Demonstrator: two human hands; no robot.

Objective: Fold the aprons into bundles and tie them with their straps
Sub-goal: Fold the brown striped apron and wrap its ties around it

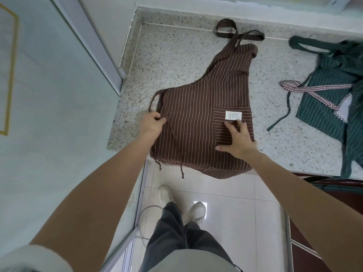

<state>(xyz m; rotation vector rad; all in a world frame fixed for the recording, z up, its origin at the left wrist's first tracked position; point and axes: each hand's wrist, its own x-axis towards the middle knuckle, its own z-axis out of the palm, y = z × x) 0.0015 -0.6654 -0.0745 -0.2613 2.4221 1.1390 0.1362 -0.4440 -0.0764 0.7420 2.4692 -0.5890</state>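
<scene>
A brown striped apron [202, 114] lies folded lengthwise on a speckled stone counter [172, 61], its bib pointing far and its neck loop [235, 30] lying against the far edge by the wall. The near hem hangs slightly over the counter's near edge. The left hand [152, 122] sits at the apron's left edge, fingers curled around a thin brown waist strap [174, 140] that runs from the hand diagonally across the cloth and dangles off the near edge. The right hand [238, 137] rests flat on the apron's right side, fingers spread and straight, fingertips just near of a white label [233, 115] on the pocket. To the right, well apart from the brown one, a green striped apron [326, 91] lies crumpled on the same counter, with a red checked strap [314, 88] across it. Below, white tiled floor [225, 213] and the person's white shoes [197, 212] show.
</scene>
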